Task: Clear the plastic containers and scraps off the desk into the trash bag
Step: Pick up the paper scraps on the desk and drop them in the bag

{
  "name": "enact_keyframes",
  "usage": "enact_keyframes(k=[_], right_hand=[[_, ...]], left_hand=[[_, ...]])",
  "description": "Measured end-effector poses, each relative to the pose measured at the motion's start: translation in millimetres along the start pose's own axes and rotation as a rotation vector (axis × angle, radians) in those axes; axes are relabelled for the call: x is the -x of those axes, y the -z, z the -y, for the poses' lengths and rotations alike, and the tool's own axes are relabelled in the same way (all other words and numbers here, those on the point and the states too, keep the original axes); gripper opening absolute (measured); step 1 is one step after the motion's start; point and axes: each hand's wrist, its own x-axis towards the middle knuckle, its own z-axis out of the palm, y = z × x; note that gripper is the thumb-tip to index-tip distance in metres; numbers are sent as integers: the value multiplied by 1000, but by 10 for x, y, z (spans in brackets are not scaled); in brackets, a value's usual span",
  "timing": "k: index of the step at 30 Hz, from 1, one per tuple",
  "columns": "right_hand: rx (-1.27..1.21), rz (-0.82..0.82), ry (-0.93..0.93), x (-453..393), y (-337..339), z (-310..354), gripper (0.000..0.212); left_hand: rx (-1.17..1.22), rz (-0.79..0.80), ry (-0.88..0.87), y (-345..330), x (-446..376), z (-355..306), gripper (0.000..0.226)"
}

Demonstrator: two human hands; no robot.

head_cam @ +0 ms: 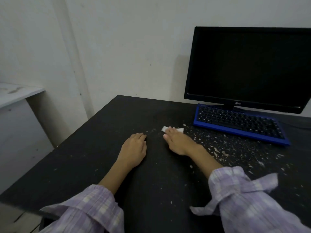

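Because fine white scraps [223, 145] are scattered over the dark desk [84, 157] rather than lying in pieces that could be picked up, a sweeping hold appears to be used instead of a pinch. Nearest the camera, two checked lilac sleeves [244, 199] are pushed back from the wrists, probably to keep the cloth out of the crumbs. Further out, the left hand [134, 148] is laid palm-down on the desk at about eleven o'clock from the body, its fingers slightly bent and nothing held; it is judged to serve as a stop or brace. At roughly one o'clock, the right hand [176, 142] is stretched flat with straight fingers, and a small white piece of tissue or paper [173, 129] is pressed beneath the fingertips, its ends showing on both sides. The thickest scatter lies at two to three o'clock of that hand, reaching the blue keyboard [240, 123]. Beyond, at one o'clock, a dark monitor [249, 64] stands against the wall. No plastic containers or trash bag are seen.
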Motion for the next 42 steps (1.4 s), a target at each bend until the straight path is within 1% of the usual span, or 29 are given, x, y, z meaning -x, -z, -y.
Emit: enact_keyframes(k=[4,6,8,11,16,20,23,27,31,35,38,42], right_hand=[[-1,0,170,259,-213,270,53],[-4,4,214,410,-264,264,55],[8,18,191,504,-239,179,56],[39,20,96,485,-138,40,57],[66,-3,-26,111,-64,-16,58],[62,-19,-64,-226,-63,51,58],[55,-3,-55,-406,-46,128,57],[56,4,8,-445,-80,269,57],[62,-10,111,-207,-176,352,56],[50,0,192,202,-233,289,56],[47,16,196,478,-229,177,57],[31,-11,145,582,-245,200,57]], left_hand=[[0,-41,-1,18,10,-20,41],[0,-46,-1,13,25,-15,41],[-2,-53,-2,10,29,-5,41],[-4,-54,-2,8,19,2,41],[-3,-67,6,8,8,6,39],[11,-78,5,17,-21,4,35],[17,-95,5,29,-43,17,32],[11,-101,2,36,-40,11,29],[15,-102,9,37,-36,3,27],[18,-94,12,44,-25,1,28],[21,-81,24,59,-20,-14,30],[-3,-33,18,68,16,-35,36]])
